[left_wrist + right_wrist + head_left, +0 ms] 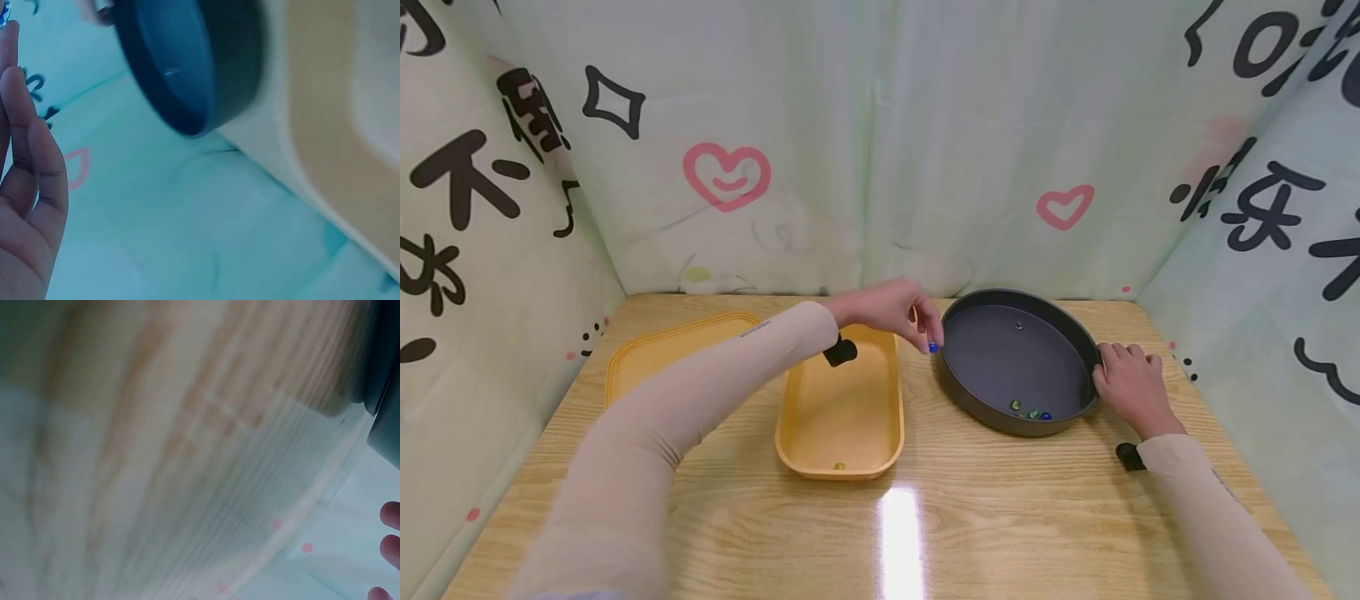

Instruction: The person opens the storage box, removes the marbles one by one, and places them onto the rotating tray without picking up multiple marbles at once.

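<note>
My left hand pinches a blue marble between thumb and fingertips, right by the left rim of a dark grey round pan. In the left wrist view, the marble shows only at the upper left corner, above the fingers. My right hand grips the pan by its right rim. Inside the pan, several marbles lie along the near edge, and a clear one sits toward the far side. A yellowish marble lies at the near end of the yellow rectangular tray.
Another yellow tray stands at the left, partly hidden behind the left sleeve. The wooden table meets a printed curtain at its back, with more curtain at both sides. The left forearm crosses over the trays.
</note>
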### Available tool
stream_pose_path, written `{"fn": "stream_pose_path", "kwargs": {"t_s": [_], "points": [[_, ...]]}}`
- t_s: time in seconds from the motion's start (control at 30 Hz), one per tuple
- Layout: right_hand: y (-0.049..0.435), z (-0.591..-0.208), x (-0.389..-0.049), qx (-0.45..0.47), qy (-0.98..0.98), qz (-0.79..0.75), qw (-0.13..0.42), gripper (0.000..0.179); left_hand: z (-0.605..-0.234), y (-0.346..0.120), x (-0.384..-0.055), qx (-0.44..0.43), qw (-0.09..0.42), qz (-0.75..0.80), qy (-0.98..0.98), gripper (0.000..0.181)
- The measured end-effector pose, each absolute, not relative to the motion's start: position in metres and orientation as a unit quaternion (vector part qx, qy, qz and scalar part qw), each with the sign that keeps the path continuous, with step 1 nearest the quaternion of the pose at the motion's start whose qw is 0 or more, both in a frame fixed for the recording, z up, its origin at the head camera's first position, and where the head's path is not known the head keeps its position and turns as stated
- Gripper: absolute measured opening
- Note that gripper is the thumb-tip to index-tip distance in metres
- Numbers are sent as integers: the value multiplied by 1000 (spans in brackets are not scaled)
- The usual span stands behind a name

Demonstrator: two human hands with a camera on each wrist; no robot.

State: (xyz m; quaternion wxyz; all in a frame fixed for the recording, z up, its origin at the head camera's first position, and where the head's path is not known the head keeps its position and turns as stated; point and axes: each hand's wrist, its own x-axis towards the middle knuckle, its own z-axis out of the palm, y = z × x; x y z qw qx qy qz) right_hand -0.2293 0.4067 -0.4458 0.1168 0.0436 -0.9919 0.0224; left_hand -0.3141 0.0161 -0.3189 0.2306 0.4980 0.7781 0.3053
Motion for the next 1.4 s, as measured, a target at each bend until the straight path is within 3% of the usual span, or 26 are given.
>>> {"fn": "stream_pose_path", "kwargs": {"t_s": [0.4, 0.9, 1.4], "points": [[405, -445, -228, 41, -992, 20, 118, 33, -315, 72, -337, 475, 204, 375, 770, 21], [408, -448, -229, 41, -991, 15, 128, 33, -359, 133, -363, 443, 211, 384, 782, 24], [407, -446, -229, 35, -992, 17, 117, 34, -402, 176, -364, 440, 219, 316, 812, 17]]}}
